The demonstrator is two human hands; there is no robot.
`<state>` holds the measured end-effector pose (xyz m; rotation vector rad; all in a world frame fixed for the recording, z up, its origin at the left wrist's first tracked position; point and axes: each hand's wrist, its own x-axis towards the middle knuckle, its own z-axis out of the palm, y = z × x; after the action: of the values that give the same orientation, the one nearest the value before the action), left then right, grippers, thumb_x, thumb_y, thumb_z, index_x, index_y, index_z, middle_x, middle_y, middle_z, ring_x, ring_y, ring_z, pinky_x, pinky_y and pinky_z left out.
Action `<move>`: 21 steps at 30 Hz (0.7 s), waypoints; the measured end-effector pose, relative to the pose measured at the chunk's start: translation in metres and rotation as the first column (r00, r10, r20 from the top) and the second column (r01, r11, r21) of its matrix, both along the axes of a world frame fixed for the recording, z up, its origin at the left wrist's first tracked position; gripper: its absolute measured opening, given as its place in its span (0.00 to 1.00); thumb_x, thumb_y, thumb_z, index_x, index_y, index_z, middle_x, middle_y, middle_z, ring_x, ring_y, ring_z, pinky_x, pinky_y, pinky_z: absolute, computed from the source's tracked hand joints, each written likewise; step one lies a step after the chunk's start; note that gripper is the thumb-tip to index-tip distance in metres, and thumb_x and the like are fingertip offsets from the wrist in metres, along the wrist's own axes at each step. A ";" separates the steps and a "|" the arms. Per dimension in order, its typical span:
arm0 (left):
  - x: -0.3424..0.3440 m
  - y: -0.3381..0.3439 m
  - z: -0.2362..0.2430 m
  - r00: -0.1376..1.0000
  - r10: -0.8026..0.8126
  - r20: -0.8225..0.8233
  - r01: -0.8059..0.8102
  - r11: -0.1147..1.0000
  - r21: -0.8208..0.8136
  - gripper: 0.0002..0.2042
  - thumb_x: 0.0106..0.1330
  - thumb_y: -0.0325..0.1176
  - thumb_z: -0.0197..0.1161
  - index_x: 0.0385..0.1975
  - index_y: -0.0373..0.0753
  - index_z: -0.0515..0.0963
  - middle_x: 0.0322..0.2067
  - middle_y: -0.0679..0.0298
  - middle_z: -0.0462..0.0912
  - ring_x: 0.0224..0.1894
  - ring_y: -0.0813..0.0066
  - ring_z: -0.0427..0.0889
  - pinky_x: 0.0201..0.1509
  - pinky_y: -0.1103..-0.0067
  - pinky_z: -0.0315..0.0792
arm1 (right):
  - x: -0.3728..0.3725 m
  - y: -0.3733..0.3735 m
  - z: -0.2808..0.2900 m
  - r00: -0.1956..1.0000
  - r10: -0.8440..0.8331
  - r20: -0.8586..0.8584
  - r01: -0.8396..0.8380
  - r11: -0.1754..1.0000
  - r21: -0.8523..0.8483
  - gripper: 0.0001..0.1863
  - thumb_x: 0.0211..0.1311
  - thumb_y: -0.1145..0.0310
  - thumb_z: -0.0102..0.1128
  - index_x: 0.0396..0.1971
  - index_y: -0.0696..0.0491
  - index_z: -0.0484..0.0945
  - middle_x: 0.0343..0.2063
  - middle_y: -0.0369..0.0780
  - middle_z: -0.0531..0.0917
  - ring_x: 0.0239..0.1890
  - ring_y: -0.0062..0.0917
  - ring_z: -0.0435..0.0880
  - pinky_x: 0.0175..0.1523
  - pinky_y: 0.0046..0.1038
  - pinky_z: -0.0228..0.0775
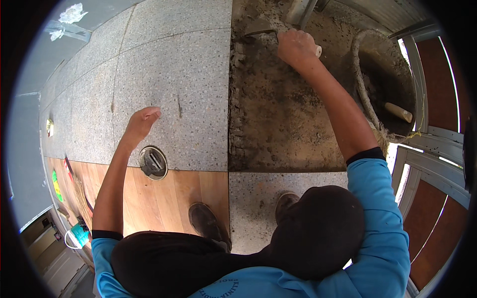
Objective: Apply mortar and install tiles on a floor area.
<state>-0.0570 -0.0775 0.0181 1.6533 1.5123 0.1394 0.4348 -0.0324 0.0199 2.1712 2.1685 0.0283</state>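
Observation:
My right hand (297, 47) is wrapped around the handle of a trowel, whose pale handle end (318, 51) shows past the fist. Its grey, mortar-smeared blade (257, 28) points left, low over the bare mortar bed (283, 114) at the far side. My left hand (141, 124) is closed in a loose fist above the speckled grey tiles (171, 79); nothing shows in its fingers. Just nearer than this hand lies a round metal-rimmed fitting (153, 163) with dark slots, where the tiles meet wood-look flooring.
A mortar-caked bucket (370, 84) stands tilted at the right, with a pale handle (398, 112) in it. Metal framing with brown panels (422, 238) runs along the right side. At the left are a broom (79, 186) and a turquoise bucket (79, 234). My boots (206, 218) straddle a floor joint.

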 end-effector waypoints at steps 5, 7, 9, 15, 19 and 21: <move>0.014 0.004 0.008 1.000 -0.005 0.002 0.005 1.000 0.023 0.20 0.71 0.42 0.62 0.52 0.32 0.80 0.48 0.57 0.85 0.52 0.70 0.81 0.59 0.76 0.71 | -0.011 0.013 0.013 0.995 -0.039 0.088 0.031 0.995 0.094 0.11 0.59 0.68 0.61 0.38 0.51 0.88 0.38 0.42 0.88 0.45 0.38 0.88 0.43 0.38 0.81; 0.014 0.002 0.010 1.000 0.001 0.008 -0.001 0.999 0.033 0.20 0.71 0.43 0.62 0.52 0.32 0.80 0.48 0.57 0.85 0.52 0.69 0.81 0.59 0.75 0.71 | -0.025 0.021 0.034 0.991 0.075 0.113 -0.069 0.996 -0.055 0.10 0.60 0.69 0.61 0.38 0.51 0.89 0.38 0.43 0.89 0.45 0.38 0.88 0.43 0.39 0.81; 0.010 0.002 0.010 1.000 -0.013 0.008 0.013 0.999 0.035 0.21 0.71 0.44 0.62 0.52 0.32 0.80 0.48 0.56 0.85 0.52 0.69 0.81 0.59 0.75 0.71 | -0.043 0.029 0.046 0.978 0.109 0.177 -0.108 0.994 -0.016 0.08 0.59 0.69 0.62 0.35 0.52 0.88 0.36 0.43 0.88 0.43 0.38 0.88 0.41 0.39 0.81; 0.009 0.006 0.015 1.000 0.003 0.005 -0.003 1.000 0.002 0.23 0.72 0.45 0.60 0.55 0.32 0.79 0.51 0.58 0.83 0.56 0.70 0.78 0.63 0.76 0.67 | -0.073 0.048 0.069 0.824 0.212 0.526 -0.218 0.975 -0.051 0.09 0.59 0.65 0.64 0.35 0.52 0.88 0.36 0.40 0.88 0.40 0.35 0.88 0.35 0.41 0.79; 0.009 0.006 0.014 0.999 0.003 0.038 -0.003 1.000 0.019 0.23 0.72 0.45 0.60 0.55 0.32 0.79 0.51 0.59 0.83 0.55 0.71 0.78 0.63 0.76 0.67 | -0.090 0.044 0.090 0.807 0.333 0.487 -0.232 0.938 -0.258 0.13 0.62 0.60 0.63 0.40 0.52 0.87 0.38 0.39 0.88 0.39 0.31 0.87 0.35 0.39 0.77; 0.007 0.006 0.012 0.999 -0.006 0.036 0.005 1.000 0.024 0.22 0.72 0.45 0.60 0.55 0.32 0.79 0.51 0.59 0.83 0.55 0.71 0.78 0.63 0.77 0.67 | -0.099 0.040 0.099 0.793 0.342 0.505 -0.227 0.934 -0.276 0.13 0.62 0.61 0.63 0.39 0.52 0.87 0.38 0.40 0.88 0.39 0.31 0.87 0.35 0.39 0.77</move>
<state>-0.0502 -0.0714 0.0302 1.6650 1.4836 0.1837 0.3363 0.0073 0.1189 1.4633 2.0175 0.3805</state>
